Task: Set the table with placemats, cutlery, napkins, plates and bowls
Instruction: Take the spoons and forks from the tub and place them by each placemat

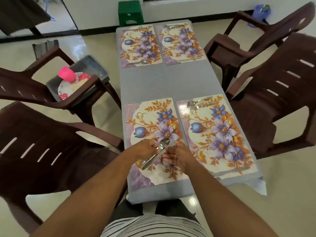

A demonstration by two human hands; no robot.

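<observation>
Several floral placemats lie on the grey table (164, 82). Over the near left placemat (150, 124), my left hand (145, 149) grips a bundle of steel cutlery (157, 153) with a spoon bowl on top. My right hand (177, 156) pinches the same bundle from the right. The near right placemat (215, 134) carries a spoon and fork (196, 104) at its far edge and a knife (234, 171) at its near edge. The far left placemat (140, 45) holds a spoon (142, 62). The far right placemat (181, 41) has cutlery (172, 26) at its far edge.
Brown plastic chairs flank the table on both sides. A grey tub (95, 72) on the left chair holds floral plates (75, 86) and a pink cup (65, 74). A green stool (130, 13) stands beyond the table's far end. White paper (259, 185) hangs off the near right corner.
</observation>
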